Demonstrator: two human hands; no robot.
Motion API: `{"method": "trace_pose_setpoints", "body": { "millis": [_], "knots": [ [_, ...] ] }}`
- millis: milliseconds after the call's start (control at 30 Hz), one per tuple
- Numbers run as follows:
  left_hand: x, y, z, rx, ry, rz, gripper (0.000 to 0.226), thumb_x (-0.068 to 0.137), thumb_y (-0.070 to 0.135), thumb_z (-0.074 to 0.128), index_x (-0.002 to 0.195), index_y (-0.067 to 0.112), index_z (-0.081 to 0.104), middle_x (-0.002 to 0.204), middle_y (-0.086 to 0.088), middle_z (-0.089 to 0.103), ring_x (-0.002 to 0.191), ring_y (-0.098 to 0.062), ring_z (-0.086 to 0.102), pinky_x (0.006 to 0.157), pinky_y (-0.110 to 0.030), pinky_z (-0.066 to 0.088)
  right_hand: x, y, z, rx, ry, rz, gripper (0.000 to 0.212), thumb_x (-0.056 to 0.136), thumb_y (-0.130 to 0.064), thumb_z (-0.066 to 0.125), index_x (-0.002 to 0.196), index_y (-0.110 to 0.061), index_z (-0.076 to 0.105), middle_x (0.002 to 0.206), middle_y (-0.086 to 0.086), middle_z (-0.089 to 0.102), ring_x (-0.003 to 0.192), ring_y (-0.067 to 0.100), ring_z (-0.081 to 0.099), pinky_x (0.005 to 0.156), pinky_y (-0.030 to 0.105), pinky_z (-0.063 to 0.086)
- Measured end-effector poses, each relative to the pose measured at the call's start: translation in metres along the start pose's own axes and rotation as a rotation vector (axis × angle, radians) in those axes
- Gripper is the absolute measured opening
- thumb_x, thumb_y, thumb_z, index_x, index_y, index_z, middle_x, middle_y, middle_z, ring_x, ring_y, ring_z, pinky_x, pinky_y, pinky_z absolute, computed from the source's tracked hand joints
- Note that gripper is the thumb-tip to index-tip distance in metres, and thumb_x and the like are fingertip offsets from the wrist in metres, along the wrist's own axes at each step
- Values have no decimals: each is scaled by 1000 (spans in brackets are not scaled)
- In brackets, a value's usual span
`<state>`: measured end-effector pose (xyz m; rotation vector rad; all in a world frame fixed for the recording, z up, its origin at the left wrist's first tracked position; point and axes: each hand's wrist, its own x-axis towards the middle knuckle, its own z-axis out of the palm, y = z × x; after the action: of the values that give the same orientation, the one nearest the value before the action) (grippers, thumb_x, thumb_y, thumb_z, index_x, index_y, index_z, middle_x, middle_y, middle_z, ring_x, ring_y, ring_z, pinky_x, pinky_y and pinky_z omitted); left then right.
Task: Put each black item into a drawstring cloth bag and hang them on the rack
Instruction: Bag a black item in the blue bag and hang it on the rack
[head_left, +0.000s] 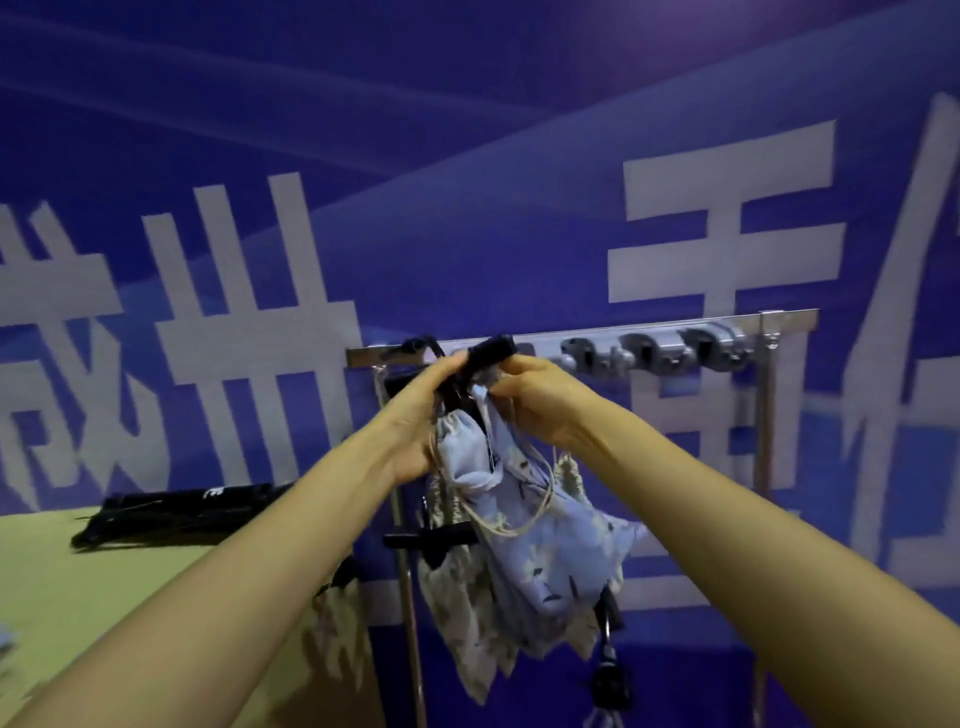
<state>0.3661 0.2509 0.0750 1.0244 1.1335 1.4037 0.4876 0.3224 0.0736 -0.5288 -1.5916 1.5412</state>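
A pale blue floral drawstring bag (550, 545) hangs in front of the metal rack (649, 335). Both hands are raised to the rack's top bar. My left hand (421, 410) grips the bag's gathered neck and a black item (491, 349) that pokes up at the bar. My right hand (540, 400) pinches the bag's top and its cream cords (524, 514). More patterned bags (457, 613) hang behind and below it, with black parts (431, 540) sticking out. The frame is blurred by motion.
Three grey clamp holders (660, 351) sit on the right part of the bar. Several black items (176, 512) lie on the yellow-green table (78, 597) at the left. A blue banner with white characters (249, 322) fills the background.
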Motion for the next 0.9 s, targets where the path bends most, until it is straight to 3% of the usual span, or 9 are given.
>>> {"method": "trace_pose_setpoints", "body": {
  "millis": [133,233,333,400,500,633,700,800,900],
  "knots": [
    [19,-12,17,-4,49,-29,75,56,66,74,99,5,70,99,-17,70,90,-29,67,93,-35,51,-6,4,-31,-178,68,36,24,89,10,42,99,0,61,78,11,56,60,17,45,52,22,35],
    [28,-14,31,87,-28,-21,52,75,56,66,57,8,73,67,-10,72,59,-18,70,64,-24,58,-11,-7,-47,-188,22,43,20,91,0,49,79,-11,61,66,3,60,64,13,53,57,19,42],
    [33,-5,53,66,-51,42,65,87,51,54,36,13,68,51,-5,68,45,-13,67,51,-22,54,-16,-27,-61,-172,5,9,12,92,-5,52,89,-9,63,81,7,63,80,19,59,76,27,47],
    [35,0,63,73,-84,73,59,86,55,52,51,13,75,63,-6,73,56,-15,71,56,-23,56,-22,-40,-68,-123,4,-23,23,92,-2,46,75,-9,60,63,2,57,58,11,53,59,19,42],
    [33,2,76,83,-166,7,56,86,59,50,89,7,72,85,-10,72,76,-21,70,72,-29,57,-31,-50,-81,-164,22,-15,39,93,-5,41,55,-14,44,38,-8,37,34,4,25,36,15,22],
    [37,-12,92,49,-181,-44,54,89,56,46,85,7,68,68,-10,72,58,-18,70,65,-30,54,-37,-51,-102,-131,45,60,39,91,-3,43,54,-18,44,40,-7,32,33,4,21,33,15,18],
    [44,-24,101,46,-175,-72,50,90,53,47,83,8,69,70,-10,72,58,-18,69,68,-32,50,-39,-52,-112,-84,102,88,38,89,-1,44,56,-17,52,41,-7,40,32,3,31,33,15,25],
    [52,-42,113,68,-170,-122,43,86,50,55,87,10,72,81,-10,71,73,-20,67,79,-33,52,-42,-56,-122,-68,263,156,19,88,-5,52,71,-11,58,47,-4,58,36,5,49,44,20,49],
    [67,-61,119,85,-55,-194,64,79,58,58,116,6,64,111,-16,68,99,-28,66,98,-39,49,-38,-57,-134,-79,331,123,7,87,-7,55,81,-7,59,59,1,57,34,3,42,33,15,36]
  ]
}}
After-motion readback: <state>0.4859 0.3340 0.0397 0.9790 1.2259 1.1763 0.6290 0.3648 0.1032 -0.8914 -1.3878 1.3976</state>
